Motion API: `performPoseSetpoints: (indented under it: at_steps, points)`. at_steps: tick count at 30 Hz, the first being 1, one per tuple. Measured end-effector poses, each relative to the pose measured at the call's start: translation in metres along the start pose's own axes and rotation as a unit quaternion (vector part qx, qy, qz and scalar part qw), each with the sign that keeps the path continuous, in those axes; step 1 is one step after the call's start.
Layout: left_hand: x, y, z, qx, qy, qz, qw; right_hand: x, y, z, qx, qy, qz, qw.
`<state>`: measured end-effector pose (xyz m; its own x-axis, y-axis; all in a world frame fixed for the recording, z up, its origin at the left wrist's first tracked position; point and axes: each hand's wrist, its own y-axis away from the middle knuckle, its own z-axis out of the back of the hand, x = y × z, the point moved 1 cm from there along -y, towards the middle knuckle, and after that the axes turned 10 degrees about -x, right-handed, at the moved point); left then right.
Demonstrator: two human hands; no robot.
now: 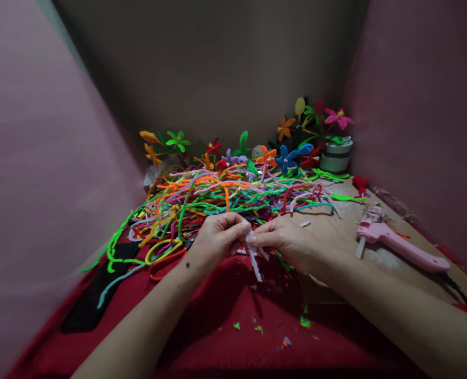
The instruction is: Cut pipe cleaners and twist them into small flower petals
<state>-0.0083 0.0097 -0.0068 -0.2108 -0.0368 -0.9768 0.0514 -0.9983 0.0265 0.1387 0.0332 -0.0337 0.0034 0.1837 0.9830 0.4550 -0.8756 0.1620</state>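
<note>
Left hand (227, 231) and right hand (282, 239) pinched a pale lilac fuzzy stem (256, 263) between fingertips above the red cloth-covered table (217, 316), back from its near edge; a flat tan board (341, 231) lay toward the right edge, mauve walls (51, 158) flanking

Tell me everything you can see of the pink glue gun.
The glue gun is pale pink with a smooth, plastic-looking body. It lies on the tan board, its handle slanting toward the near right corner, where a dark cord leaves its end. A small red patch shows on the body, and a pale rod sticks out below it; its purpose is unclear. Dark, tangled-looking material borders the far end. No hand touches it, and whether it is switched on cannot be told.
</note>
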Motion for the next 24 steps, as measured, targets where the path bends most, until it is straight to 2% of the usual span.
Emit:
performPoseSetpoints:
  at_steps: [4,7,10,12,16,19,21,22,24]
  points:
    - [0.001,-0.001,-0.001,-0.006,-0.002,-0.015,1.0,-0.003,-0.003,-0.001,-0.003,-0.043,-0.008,0.999]
    - [0.004,0.0,0.0,-0.021,0.011,0.003,1.0,-0.003,-0.005,-0.002,-0.047,-0.105,0.012,0.993]
    - [0.01,0.003,-0.003,0.042,0.002,0.058,0.997,-0.003,-0.007,-0.003,-0.085,-0.175,0.025,0.98]
    - [0.012,0.007,-0.008,0.076,-0.009,0.069,0.995,-0.005,-0.009,-0.003,-0.092,-0.205,0.032,0.974]
    - [0.01,0.013,-0.016,0.036,-0.044,-0.018,0.998,-0.01,-0.011,-0.003,-0.108,-0.233,0.035,0.966]
    - [0.008,0.014,-0.013,0.07,-0.05,-0.033,0.996,-0.009,-0.011,-0.002,-0.11,-0.247,0.032,0.962]
    - [0.008,0.012,-0.004,0.057,-0.045,-0.051,0.996,-0.007,-0.012,0.0,-0.115,-0.258,0.027,0.959]
    - [0.009,0.01,0.0,0.032,-0.046,-0.083,0.995,-0.006,-0.012,0.0,-0.121,-0.267,0.021,0.956]
    - [0.011,0.006,0.008,-0.017,-0.073,-0.189,0.979,-0.005,-0.011,0.001,-0.132,-0.287,0.0,0.949]
